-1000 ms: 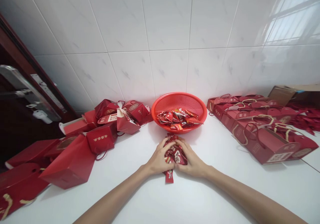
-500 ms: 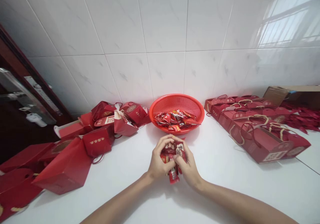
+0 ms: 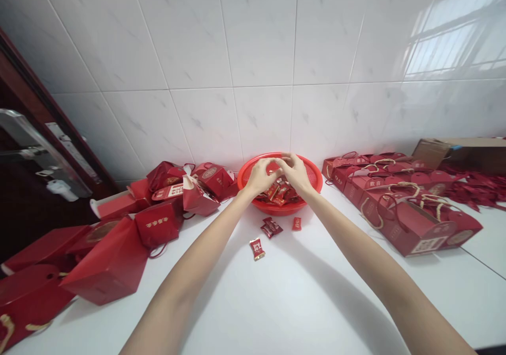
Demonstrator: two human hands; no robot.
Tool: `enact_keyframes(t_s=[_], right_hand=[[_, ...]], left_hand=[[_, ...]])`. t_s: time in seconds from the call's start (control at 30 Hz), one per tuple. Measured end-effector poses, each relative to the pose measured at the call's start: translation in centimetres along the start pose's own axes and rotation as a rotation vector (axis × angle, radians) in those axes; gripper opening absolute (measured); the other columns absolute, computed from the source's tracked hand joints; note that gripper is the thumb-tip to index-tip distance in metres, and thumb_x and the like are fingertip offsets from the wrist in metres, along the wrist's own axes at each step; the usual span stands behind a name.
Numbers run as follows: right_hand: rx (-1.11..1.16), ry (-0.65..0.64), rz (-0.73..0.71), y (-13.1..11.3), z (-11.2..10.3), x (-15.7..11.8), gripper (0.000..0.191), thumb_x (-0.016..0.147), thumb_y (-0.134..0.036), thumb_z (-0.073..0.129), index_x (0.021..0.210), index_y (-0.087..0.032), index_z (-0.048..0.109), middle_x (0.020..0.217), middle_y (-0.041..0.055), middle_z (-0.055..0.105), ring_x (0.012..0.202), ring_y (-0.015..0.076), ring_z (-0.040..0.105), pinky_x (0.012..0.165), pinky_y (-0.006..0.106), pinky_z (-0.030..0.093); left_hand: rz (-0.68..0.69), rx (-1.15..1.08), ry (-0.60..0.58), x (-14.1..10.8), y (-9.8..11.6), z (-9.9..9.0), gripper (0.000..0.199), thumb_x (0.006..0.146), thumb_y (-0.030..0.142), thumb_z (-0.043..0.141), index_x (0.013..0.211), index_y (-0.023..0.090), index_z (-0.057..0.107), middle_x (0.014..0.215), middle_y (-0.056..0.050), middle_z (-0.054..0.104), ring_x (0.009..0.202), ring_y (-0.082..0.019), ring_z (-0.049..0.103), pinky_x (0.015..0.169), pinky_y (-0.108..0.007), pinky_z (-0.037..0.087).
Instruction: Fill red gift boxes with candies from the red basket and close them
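Note:
My left hand (image 3: 261, 176) and my right hand (image 3: 295, 173) are over the red mesh basket (image 3: 247, 169), fingers curved and apart, fingertips close together. Nothing is held in either hand. Below them a heap of wrapped candies (image 3: 280, 193) lies in the basket, partly covered by the hands. In front of the basket, on the white table, lie a dark red packet (image 3: 272, 227), a small red candy (image 3: 297, 223) and a red-and-gold candy (image 3: 257, 249).
Red gift boxes (image 3: 106, 262) stand in a cluster at the left. Rows of closed red boxes with rope handles (image 3: 399, 228) stand at the right, beside a cardboard box (image 3: 435, 152) and dark red ribbons (image 3: 474, 189). A tiled wall (image 3: 261, 115) rises behind.
Both hands have moved forward from the table to above the basket and let go of the candies they held. Three wrapped pieces now lie on the table in front of it.

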State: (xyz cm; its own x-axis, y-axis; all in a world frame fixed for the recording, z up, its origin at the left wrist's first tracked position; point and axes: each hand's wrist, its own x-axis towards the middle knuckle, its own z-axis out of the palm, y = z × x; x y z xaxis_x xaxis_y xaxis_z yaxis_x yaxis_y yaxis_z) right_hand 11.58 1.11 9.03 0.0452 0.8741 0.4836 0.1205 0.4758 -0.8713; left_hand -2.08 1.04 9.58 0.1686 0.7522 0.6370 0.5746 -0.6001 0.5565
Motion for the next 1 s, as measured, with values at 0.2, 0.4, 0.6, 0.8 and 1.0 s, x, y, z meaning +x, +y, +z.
enact_keyframes(t_s=[0.2,0.4,0.6,0.8,1.0], right_hand=[[-0.107,0.076,-0.175,0.3,-2.2,-2.5,0.02,0.082,-0.024,0.061,0.101,-0.02,0.066,0.11,0.0082,0.073,0.109,0.025,0.067,0.101,0.044,0.05],[-0.29,-0.41,-0.409,1.1,-5.5,-10.2,0.015,0.093,-0.023,0.052,0.086,-0.02,0.064,0.078,0.0021,0.069,0.068,0.0147,0.063,0.065,0.026,0.051],[-0.971,-0.551,-0.22,6.6,-4.4,-13.7,0.015,0.086,-0.019,0.061,0.101,-0.017,0.066,0.107,0.0129,0.068,0.095,0.0257,0.063,0.084,0.037,0.051],[-0.869,-0.534,-0.278,9.1,-3.7,-14.4,0.02,0.09,-0.008,0.051,0.095,-0.02,0.067,0.101,0.0083,0.07,0.098,0.0236,0.06,0.085,0.034,0.051],[-0.673,-0.455,-0.366,9.3,-4.0,-14.5,0.022,0.088,-0.005,0.05,0.084,-0.02,0.066,0.083,0.0057,0.07,0.082,0.021,0.062,0.072,0.031,0.052]], left_hand=[[-0.001,-0.044,0.093,-3.4,0.0,-3.3,0.019,0.084,0.024,0.064,0.1,0.018,0.071,0.111,-0.008,0.074,0.108,-0.023,0.068,0.1,-0.038,0.051],[-0.073,-0.076,-0.569,-10.3,0.3,-7.5,0.021,0.084,0.033,0.067,0.097,0.02,0.076,0.096,-0.004,0.077,0.089,-0.021,0.071,0.082,-0.031,0.056],[0.018,0.242,-0.725,-14.8,-1.0,-3.4,0.063,0.083,0.044,0.071,0.141,0.025,0.057,0.147,-0.015,0.051,0.135,-0.035,0.049,0.111,-0.048,0.044],[0.078,0.334,-0.602,-16.6,-3.0,0.5,0.045,0.095,0.035,0.056,0.138,0.024,0.058,0.135,-0.014,0.057,0.125,-0.031,0.054,0.107,-0.048,0.046],[0.171,0.407,-0.513,-17.0,-3.5,1.3,0.03,0.093,0.02,0.05,0.119,0.022,0.065,0.103,-0.008,0.066,0.096,-0.023,0.062,0.084,-0.036,0.056]])
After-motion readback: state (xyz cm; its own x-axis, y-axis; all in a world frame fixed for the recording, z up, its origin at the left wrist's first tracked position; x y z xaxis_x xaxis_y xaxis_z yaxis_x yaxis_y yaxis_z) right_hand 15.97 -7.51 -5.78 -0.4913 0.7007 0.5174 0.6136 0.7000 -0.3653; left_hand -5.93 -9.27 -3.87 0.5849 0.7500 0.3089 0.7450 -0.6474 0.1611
